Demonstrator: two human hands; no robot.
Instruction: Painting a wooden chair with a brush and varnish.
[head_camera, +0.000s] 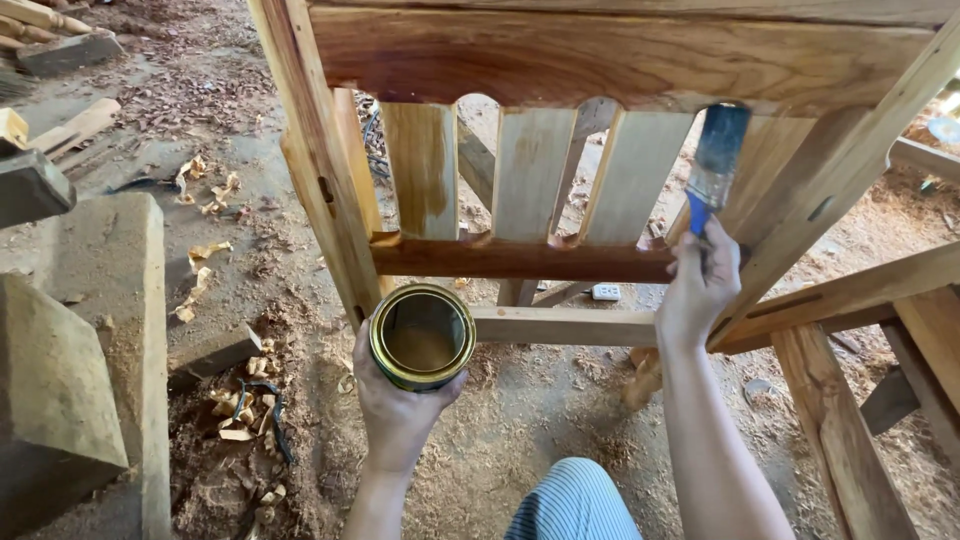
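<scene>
My left hand (398, 405) holds up an open round tin (421, 336) with brownish varnish inside, just below the wooden chair back (520, 258). My right hand (697, 290) grips a blue-handled paintbrush (716, 160), whose bristles touch the underside of the top rail near the rightmost slat. The top rail, the lower cross rail and the left slat look dark and glossy. The other slats (530, 170) are pale bare wood.
The chair frame's legs and rails (850, 300) stretch to the right. Thick timber blocks (70, 380) lie at the left. Sawdust and wood shavings (240, 400) cover the dirt floor. My knee in striped cloth (572, 505) shows at the bottom.
</scene>
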